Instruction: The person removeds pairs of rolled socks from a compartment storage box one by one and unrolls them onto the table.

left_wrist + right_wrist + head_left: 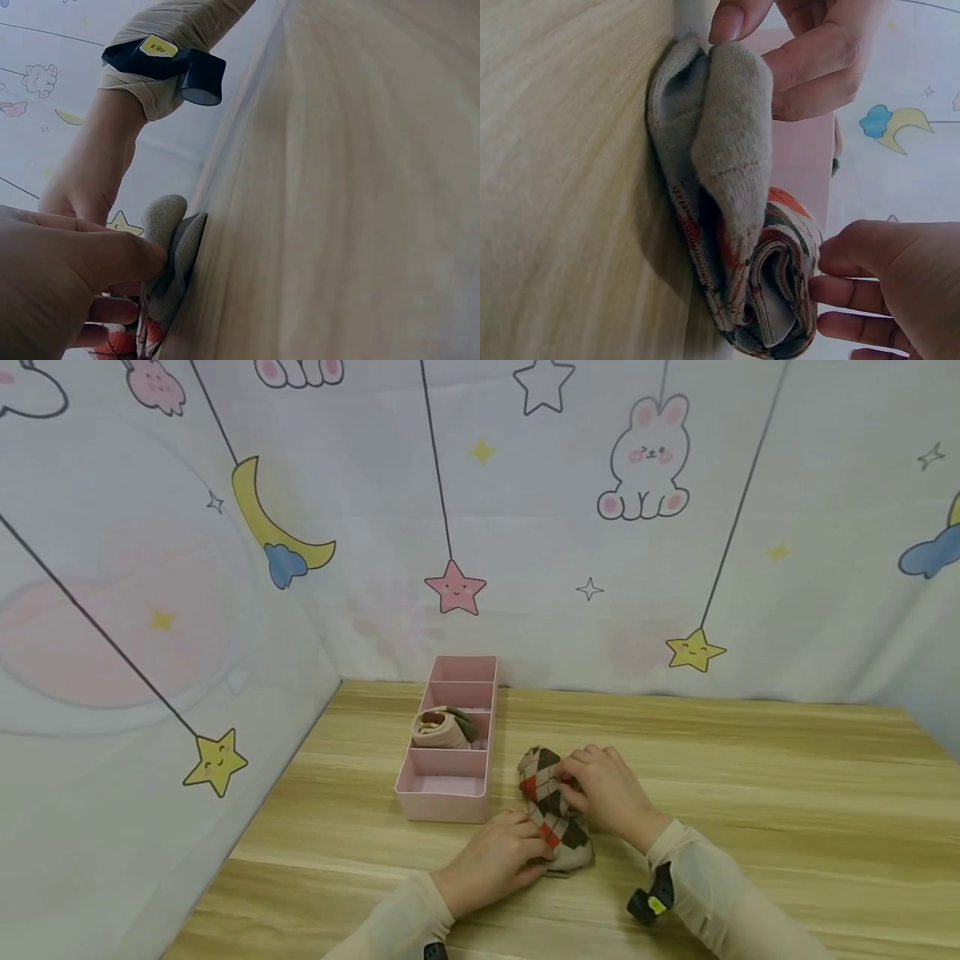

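Left hand (495,860) pinching, loose right hand (611,789) just touching, the sock (551,814) between them might unroll if held too softly.

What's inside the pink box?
A rolled sock, in the second compartment from the front. The nearest compartment shows bare floor; the roll covers floor beneath it, and a divider hides the rearmost floor.

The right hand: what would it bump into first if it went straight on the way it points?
The right hand would first meet the patterned sock bundle, which it seems to touch. Past that, probably the pink box, though depth is unclear.
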`<state>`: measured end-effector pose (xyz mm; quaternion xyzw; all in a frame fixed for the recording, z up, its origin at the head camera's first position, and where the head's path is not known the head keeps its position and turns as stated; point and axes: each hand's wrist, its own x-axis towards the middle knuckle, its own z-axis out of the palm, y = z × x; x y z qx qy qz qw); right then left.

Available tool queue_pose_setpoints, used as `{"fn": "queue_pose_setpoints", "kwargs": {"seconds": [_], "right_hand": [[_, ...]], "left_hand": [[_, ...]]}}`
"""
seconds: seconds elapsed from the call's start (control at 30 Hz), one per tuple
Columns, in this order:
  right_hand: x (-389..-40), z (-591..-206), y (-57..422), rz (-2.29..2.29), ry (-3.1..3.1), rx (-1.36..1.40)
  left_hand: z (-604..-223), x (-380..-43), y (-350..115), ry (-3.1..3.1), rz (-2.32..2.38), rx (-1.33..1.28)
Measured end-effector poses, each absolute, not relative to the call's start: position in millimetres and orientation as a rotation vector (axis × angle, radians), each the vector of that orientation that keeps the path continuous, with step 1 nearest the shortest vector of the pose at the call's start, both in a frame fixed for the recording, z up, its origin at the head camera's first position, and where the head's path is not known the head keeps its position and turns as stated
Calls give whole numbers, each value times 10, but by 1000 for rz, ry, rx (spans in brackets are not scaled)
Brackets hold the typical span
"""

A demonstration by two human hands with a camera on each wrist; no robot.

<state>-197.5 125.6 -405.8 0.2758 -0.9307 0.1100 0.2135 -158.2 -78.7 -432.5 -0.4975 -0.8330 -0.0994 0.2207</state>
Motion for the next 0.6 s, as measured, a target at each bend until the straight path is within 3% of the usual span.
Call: {"fn": "queue_pose_setpoints", "kwargs": {"seconds": [0.6], "right_hand": [[-1943,-4095,1252,125,-2686,762]], "left_hand": [[-4354,-1591,-789,-2540,-430,-1196]]}}
